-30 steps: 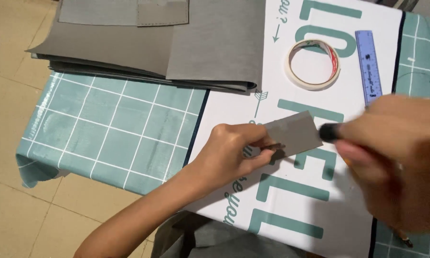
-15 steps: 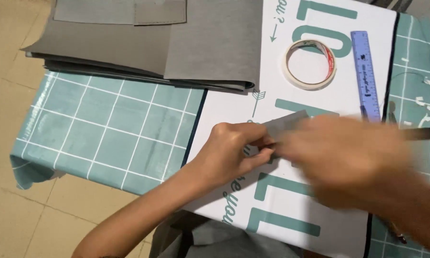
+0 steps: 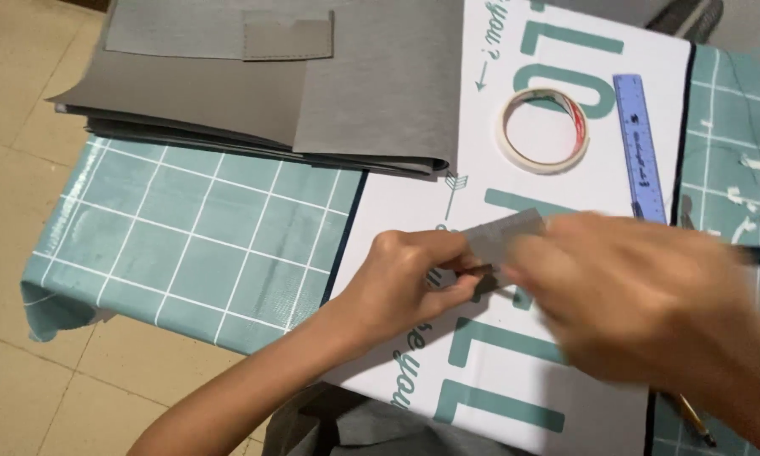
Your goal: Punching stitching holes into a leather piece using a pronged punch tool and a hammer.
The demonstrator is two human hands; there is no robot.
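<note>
The bench [image 3: 186,253] under a teal grid mat is carrying a white, teal-lettered sign sheet [image 3: 565,355]. Grey sheets [image 3: 312,93] are lying far left, a tape roll [image 3: 543,129] and blue ruler [image 3: 640,148] far right. The left hand [image 3: 409,283] is pinching a small grey piece [image 3: 502,236]; the blurred right hand [image 3: 641,308] is probably marking it, its grip unclear

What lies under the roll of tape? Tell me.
The roll of tape lies flat on a white sheet with teal lettering. Through its open centre that sheet shows, white with a bit of teal. Whatever is beneath the sheet there is covered.
</note>
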